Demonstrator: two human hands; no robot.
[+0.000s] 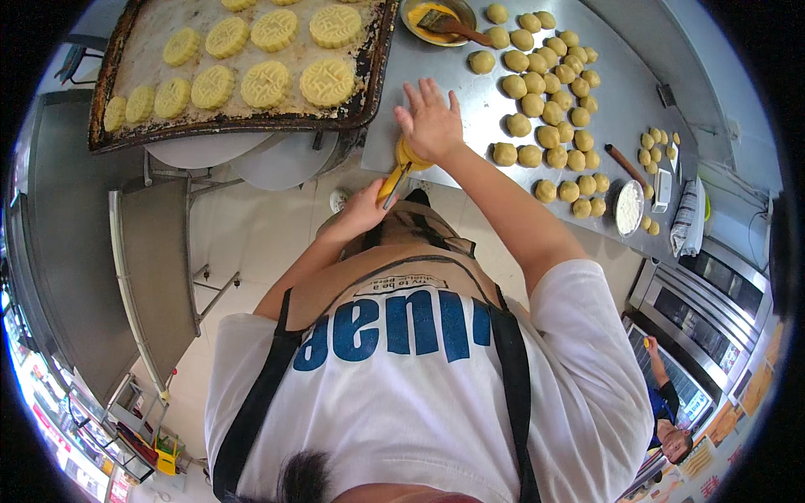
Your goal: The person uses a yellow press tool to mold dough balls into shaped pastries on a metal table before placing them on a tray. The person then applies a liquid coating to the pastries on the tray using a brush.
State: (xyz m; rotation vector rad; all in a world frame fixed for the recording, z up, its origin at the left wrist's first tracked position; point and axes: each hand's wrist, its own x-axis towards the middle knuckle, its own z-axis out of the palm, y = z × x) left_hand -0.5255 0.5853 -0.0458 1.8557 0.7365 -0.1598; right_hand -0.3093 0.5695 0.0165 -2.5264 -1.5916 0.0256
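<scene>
Near frame centre, her left hand (362,210) grips the yellow press mould's (401,168) handle; the right hand (430,119), arm outstretched, lies flat with fingers spread on its head, atop the steel table (470,109).

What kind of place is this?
Probably a bakery kitchen: a tray of stamped pastries, rows of dough balls on a steel table, and an oven.
</scene>
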